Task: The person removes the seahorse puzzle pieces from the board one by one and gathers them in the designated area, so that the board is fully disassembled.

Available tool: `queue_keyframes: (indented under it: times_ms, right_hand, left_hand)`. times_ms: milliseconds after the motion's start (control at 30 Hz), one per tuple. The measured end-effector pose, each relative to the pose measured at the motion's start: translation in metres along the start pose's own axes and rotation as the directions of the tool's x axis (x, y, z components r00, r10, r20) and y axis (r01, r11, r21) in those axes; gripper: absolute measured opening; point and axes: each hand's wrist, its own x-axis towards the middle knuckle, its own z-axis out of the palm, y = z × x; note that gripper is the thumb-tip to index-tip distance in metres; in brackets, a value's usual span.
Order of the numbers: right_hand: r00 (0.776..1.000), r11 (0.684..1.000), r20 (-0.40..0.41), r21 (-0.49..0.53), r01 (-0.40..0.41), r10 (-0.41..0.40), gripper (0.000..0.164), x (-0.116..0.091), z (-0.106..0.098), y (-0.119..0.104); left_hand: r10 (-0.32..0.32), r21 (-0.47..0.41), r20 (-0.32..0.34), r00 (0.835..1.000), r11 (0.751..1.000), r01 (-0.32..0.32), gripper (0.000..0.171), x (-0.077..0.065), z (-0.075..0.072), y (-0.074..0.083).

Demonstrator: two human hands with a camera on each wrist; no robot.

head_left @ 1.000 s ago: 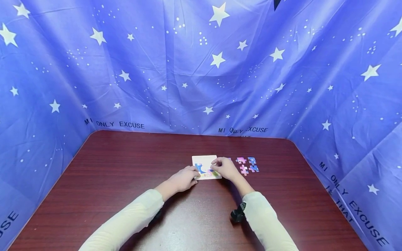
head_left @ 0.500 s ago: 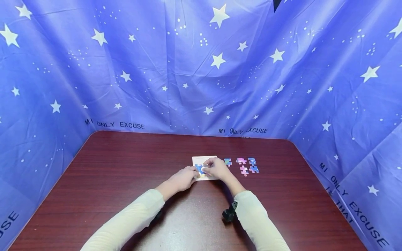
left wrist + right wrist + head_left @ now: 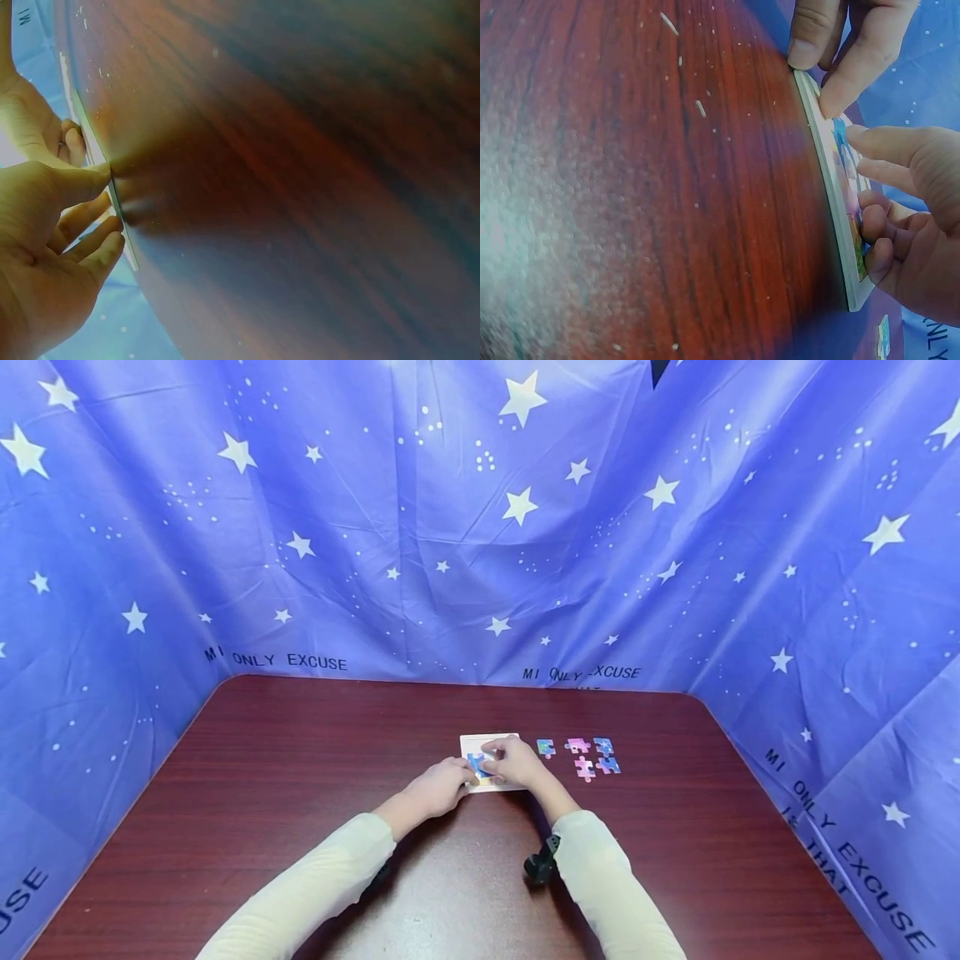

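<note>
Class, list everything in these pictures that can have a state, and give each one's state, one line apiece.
Puzzle board: partly filled, visible far part bare
Left hand: gripping the board's edge
Right hand: touching pieces in the board
Fitted pieces: partly hidden by hands
Loose pieces: five, picture side up
Curtain: hanging, creased

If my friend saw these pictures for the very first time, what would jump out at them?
Probably the huge blue-purple curtain covered in white stars, hanging behind and along the sides of the dark red table. Next, the two hands near the middle: the left hand holds a small puzzle board at its left end, and the right hand is over it. Just right of them lie five bright puzzle pieces.
</note>
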Motion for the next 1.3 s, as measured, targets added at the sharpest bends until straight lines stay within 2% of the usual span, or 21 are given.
queue_keyframes:
  times_ms: [167,300,633,733,833,1000,1300]
  right_hand:
    - [0.999,0.999,-0.012,-0.031,0.034,-0.035,0.026,-0.001,-0.001,-0.001]
    - [1.0,1.0,-0.014,0.001,0.007,-0.007,0.023,-0.002,-0.001,-0.002]
    - [0.996,0.989,-0.019,0.124,-0.086,0.089,0.025,-0.003,0.003,-0.002]
    - [0.993,0.974,-0.01,0.193,-0.116,0.121,0.026,-0.005,0.005,-0.002]
    - [0.99,0.946,0.008,0.294,-0.139,0.143,0.026,-0.006,0.006,-0.002]
    - [0.99,0.915,0.003,0.381,-0.133,0.143,0.025,-0.008,0.007,-0.001]
    - [0.991,0.913,-0.057,0.399,-0.087,0.12,0.023,-0.011,0.009,0.001]
  left_hand:
    - [-0.008,-0.018,-0.003,1.0,1.0,0.008,0.015,0.0,-0.004,0.002]
    - [-0.023,-0.03,0.011,1.0,0.999,0.023,0.016,0.0,-0.003,0.001]
    - [-0.043,-0.035,0.035,0.998,0.998,0.044,0.017,0.0,-0.006,0.002]
    - [-0.05,-0.041,0.036,0.998,0.998,0.051,0.017,0.0,-0.006,0.003]
    - [-0.055,-0.029,0.037,0.998,0.998,0.056,0.015,0.0,-0.005,0.004]
    - [-0.066,-0.012,0.049,0.997,0.998,0.066,0.015,0.0,-0.003,0.004]
    - [-0.065,-0.031,0.029,0.997,0.997,0.066,0.015,0.0,-0.002,0.005]
